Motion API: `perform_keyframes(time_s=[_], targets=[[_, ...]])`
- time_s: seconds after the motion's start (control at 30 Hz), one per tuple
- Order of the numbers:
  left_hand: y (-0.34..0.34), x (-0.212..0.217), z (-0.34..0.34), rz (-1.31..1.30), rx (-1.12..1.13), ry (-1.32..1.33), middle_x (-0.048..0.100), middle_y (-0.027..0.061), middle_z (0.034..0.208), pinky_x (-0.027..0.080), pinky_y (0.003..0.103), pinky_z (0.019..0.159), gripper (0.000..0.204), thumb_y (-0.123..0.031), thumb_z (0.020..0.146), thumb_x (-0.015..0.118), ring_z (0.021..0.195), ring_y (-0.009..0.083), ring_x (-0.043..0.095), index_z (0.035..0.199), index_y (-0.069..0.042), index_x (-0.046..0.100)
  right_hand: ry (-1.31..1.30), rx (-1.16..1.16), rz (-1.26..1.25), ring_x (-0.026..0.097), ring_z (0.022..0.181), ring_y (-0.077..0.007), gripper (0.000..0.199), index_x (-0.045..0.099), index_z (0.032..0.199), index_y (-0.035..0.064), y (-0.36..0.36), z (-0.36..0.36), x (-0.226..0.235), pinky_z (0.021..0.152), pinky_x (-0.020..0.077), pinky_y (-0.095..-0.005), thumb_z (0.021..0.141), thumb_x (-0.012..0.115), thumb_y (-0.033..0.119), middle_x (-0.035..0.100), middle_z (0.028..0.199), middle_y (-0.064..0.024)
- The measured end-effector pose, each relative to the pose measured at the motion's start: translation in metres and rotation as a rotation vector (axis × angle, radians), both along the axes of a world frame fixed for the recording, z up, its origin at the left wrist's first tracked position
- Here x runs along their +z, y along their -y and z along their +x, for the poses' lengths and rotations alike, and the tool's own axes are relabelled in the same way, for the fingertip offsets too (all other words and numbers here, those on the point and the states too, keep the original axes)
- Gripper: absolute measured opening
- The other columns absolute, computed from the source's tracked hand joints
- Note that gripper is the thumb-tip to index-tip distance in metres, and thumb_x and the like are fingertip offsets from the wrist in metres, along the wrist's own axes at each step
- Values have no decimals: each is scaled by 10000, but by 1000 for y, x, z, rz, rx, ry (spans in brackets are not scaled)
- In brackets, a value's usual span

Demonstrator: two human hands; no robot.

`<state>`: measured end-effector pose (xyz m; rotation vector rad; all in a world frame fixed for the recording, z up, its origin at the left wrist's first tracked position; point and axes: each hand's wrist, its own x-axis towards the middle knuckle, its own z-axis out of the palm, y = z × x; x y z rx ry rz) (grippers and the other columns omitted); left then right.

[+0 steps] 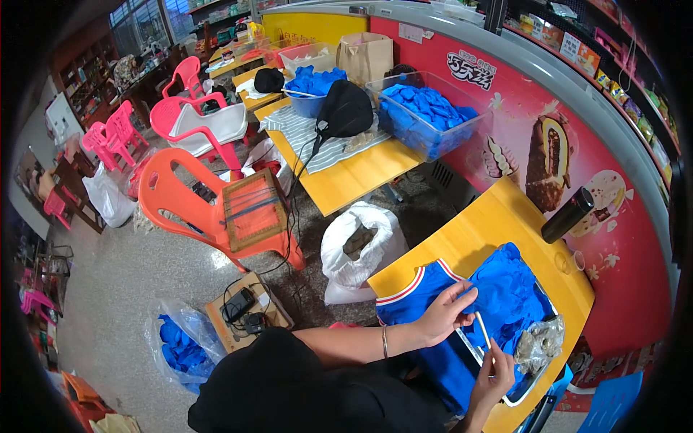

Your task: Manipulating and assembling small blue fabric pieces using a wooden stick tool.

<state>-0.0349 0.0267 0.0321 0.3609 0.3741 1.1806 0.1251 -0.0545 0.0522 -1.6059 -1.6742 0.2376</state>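
Note:
My left hand (pixel 446 316) is closed in a pinch in front of a heap of blue pieces (pixel 509 285). What its fingertips hold blends into the blue behind. Between the fingers of my right hand (pixel 494 375) is a thin pale stick (pixel 481 329), tilted with its tip just below my left hand. The blue pieces fill a white-rimmed tray (pixel 534 386) on the yellow table (pixel 462 231). A clear plastic bag of small greyish bits (pixel 540 342) lies at the tray's right side. Under my left wrist is a blue garment with red-and-white trim (pixel 411 290).
A black flask (pixel 568 215) and a clear cup (pixel 575 261) stand along the table's right side. Beyond are a white sack (pixel 361 249), an orange chair (pixel 180 195) with a framed screen, and a clear bin of blue pieces (pixel 426 115). A cardboard box with chargers (pixel 249 310) sits on the floor.

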Motion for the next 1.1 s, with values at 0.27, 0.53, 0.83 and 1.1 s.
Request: perform_keyframes(time_s=[0.27,0.53,0.83,1.1], targets=[[7,-5,-2,44,-53,-72,576,6,985,449,212,696,237,-199,923,518,885,94,549,1146,-121,494,-56,-27,-33,456,597,-94,250,652,1029,29,2,-1,-2,464,302,-206,806,575,-52,556,747,-56],[5,-4,-4,201,-92,-206,592,20,967,448,200,673,230,-239,933,499,789,85,550,1119,-104,503,-52,-46,-41,486,618,-101,245,651,1030,23,7,-3,-2,476,311,-207,811,568,-52,578,773,-76],[-4,3,-6,25,-31,-145,574,34,843,447,211,624,267,-347,949,436,708,86,526,997,-104,535,-92,-5,-24,511,565,-153,296,668,1004,70,-4,-3,13,510,403,-258,738,637,-55,558,701,-88],[-4,-1,-2,92,-46,-105,531,27,745,409,224,577,271,-338,959,413,643,92,497,955,-94,531,-44,6,-2,538,566,-179,296,667,1004,90,-1,4,10,511,428,-281,732,658,-25,592,740,-94]])
